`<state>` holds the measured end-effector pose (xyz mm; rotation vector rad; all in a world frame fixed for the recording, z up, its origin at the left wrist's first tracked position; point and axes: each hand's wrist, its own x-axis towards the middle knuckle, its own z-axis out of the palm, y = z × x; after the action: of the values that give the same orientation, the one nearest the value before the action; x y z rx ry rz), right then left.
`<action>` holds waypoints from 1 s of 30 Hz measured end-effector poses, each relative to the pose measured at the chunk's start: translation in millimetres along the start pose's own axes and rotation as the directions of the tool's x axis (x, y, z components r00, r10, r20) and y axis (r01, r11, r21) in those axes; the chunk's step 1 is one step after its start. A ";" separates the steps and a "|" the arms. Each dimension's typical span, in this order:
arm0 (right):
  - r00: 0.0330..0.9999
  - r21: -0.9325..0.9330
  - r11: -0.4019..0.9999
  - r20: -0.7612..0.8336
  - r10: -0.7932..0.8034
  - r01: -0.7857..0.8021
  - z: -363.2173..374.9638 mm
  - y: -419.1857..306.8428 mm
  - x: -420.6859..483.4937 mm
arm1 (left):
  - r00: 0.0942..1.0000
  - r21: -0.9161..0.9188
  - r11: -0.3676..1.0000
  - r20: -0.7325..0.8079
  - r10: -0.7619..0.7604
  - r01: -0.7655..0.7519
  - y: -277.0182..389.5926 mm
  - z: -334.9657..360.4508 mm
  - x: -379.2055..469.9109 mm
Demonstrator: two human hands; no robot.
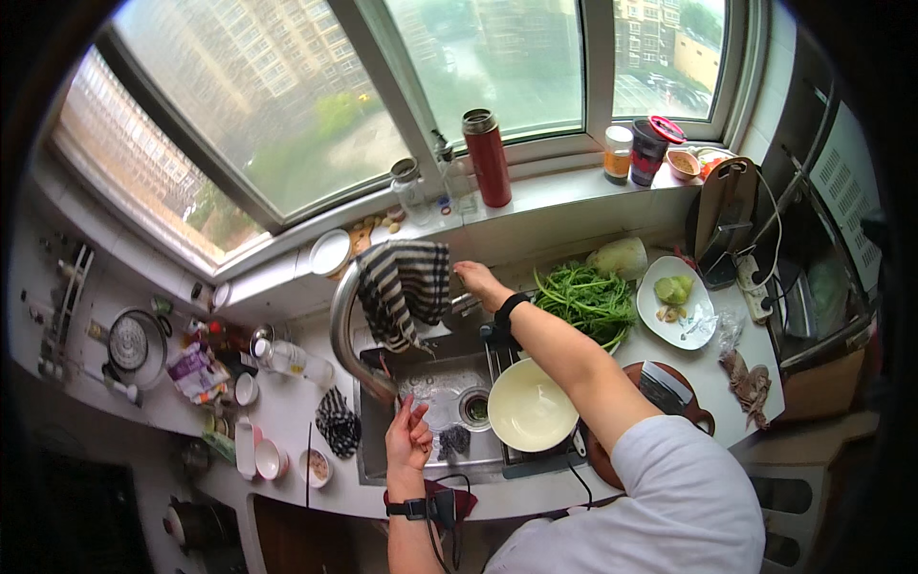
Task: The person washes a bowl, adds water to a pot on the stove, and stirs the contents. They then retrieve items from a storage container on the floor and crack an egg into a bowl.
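Observation:
My left hand is over the left front of the steel sink, fingers loosely curled and apart with nothing seen in them. Its fingertips are close to the spout end of the curved metal faucet; whether they touch is unclear. A black-and-white checked cloth hangs over the faucet's arch. My right hand reaches past the cloth, by the metal faucet handle. Its fingers are seen edge-on, so their grip cannot be made out. A cream bowl rests on a rack at the sink's right, below my right arm.
Leafy greens and a white plate with vegetable pieces lie at right. A knife rests on a round board. A red thermos stands on the sill. Left are a small bowl and a bunched checked cloth.

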<state>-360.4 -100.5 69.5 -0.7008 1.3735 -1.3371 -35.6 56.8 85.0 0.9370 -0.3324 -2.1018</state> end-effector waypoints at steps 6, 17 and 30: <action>0.969 -0.220 0.953 -0.088 -0.231 0.207 9.9 -2.5 -110.4 | 0.997 -0.140 0.987 0.037 -0.074 0.079 -16.3 -14.6 -34.3; 0.324 -0.234 0.255 0.853 -0.410 0.938 206.5 47.3 -451.1 | 0.956 -0.362 0.899 0.063 0.286 -0.246 -26.6 -104.2 -214.3; -0.372 0.455 0.211 0.864 -0.339 0.865 434.1 144.1 -633.8 | 0.672 -0.459 0.491 -0.524 0.523 -0.740 19.2 -331.1 -474.5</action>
<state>256.3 366.8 180.2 -2.5872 -0.1602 -0.8145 408.0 428.2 107.6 0.5637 0.2081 -1.1662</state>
